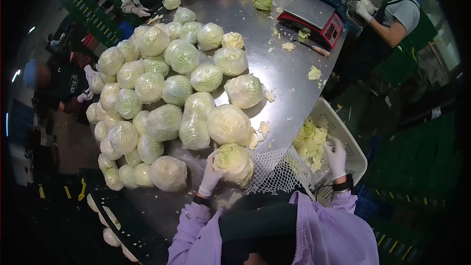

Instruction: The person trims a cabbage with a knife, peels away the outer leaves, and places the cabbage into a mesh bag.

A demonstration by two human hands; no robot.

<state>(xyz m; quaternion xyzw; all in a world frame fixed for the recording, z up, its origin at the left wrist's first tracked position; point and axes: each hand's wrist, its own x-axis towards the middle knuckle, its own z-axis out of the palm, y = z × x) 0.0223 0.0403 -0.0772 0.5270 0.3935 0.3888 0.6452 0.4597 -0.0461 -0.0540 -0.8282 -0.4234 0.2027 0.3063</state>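
Observation:
My left hand [210, 174], in a white glove, grips the left side of a bare cabbage [234, 164] near the table's front edge. My right hand [336, 157], also gloved, hangs over a white plastic basket [362, 164], its fingers apart and nothing visible between them. Loose cabbage leaves [310, 142] lie in that basket beside the fingers. A white foam net [274, 169] spreads from the table edge toward the basket, just right of the bare cabbage. Touching distance behind it sits another large pale cabbage [228, 124].
Many wrapped cabbages [164, 122] crowd the left of the steel table [279, 93]. At the back right stand a red scale [314, 17] and a knife [314, 47]. Co-workers [397, 19] stand around the table. A dark crate [122, 225] is at front left.

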